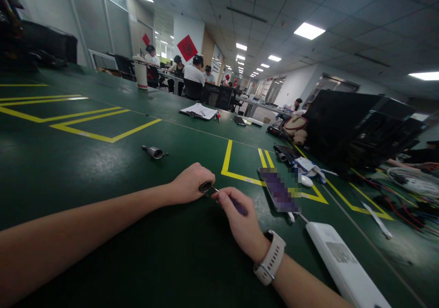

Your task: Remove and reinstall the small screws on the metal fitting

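Note:
My left hand (190, 183) is closed around a hollow metal cylindrical part (205, 187), its round opening turned toward my right hand. Most of that part is hidden by my fingers. In my right hand (240, 216) is a screwdriver (240, 207) with a purple handle, its thin shaft reaching to the part's rim; whether the tip sits in a screw is too small to tell. A tiny dark piece (206, 195) lies just below the part. Farther left on the table lies a similar metal part (155, 152) with a round open end and a narrow stem.
The green table (103, 171) bears yellow tape outlines. Right of my hands lie a phone (279, 191) with a blurred screen and a white power strip (343, 262). Behind are a clipboard (199, 111), a bottle (140, 72), a black case (356, 130) and cables (404, 203); people sit farther back.

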`<action>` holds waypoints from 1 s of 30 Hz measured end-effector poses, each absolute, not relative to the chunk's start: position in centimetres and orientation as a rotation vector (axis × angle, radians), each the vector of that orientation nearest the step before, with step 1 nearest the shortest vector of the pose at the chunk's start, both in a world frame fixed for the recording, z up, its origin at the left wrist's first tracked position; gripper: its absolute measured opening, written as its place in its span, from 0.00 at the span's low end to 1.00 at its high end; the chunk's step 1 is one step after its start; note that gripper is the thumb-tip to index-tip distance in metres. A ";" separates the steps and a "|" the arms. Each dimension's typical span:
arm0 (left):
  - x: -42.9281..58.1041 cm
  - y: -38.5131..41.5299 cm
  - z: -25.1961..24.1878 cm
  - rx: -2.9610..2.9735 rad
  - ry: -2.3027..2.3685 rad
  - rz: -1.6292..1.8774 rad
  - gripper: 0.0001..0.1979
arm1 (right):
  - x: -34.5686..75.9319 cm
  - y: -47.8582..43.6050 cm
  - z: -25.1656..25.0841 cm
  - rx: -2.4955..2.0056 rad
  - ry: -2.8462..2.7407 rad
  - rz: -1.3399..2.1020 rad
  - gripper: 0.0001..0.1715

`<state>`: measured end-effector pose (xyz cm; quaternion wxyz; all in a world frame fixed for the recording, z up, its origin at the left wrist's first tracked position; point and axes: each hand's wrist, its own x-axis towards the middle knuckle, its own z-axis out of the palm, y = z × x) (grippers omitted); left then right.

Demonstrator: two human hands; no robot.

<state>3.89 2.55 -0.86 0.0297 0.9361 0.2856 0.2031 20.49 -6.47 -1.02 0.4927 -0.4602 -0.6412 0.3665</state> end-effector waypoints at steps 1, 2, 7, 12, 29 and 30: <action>3.9 2.5 -0.9 2.904 0.876 0.620 0.04 | 20.5 -6.4 -1.0 -1.113 -1.564 0.887 0.13; 3.9 2.4 -0.9 2.918 0.869 0.613 0.04 | 20.5 -6.3 -1.1 -1.104 -1.549 0.911 0.13; 3.8 2.2 -0.7 2.890 0.804 0.626 0.04 | 20.7 -5.8 -1.2 -1.029 -1.281 1.206 0.13; 3.8 2.5 -0.8 2.819 0.785 0.651 0.04 | 20.8 -5.6 -1.1 -0.982 -1.166 1.316 0.12; 3.9 2.0 -0.6 2.974 0.854 0.604 0.06 | 20.6 -5.6 -1.6 -1.006 -1.208 1.255 0.12; 3.9 2.0 -0.6 2.957 0.837 0.622 0.06 | 20.6 -5.6 -1.5 -0.996 -1.183 1.268 0.12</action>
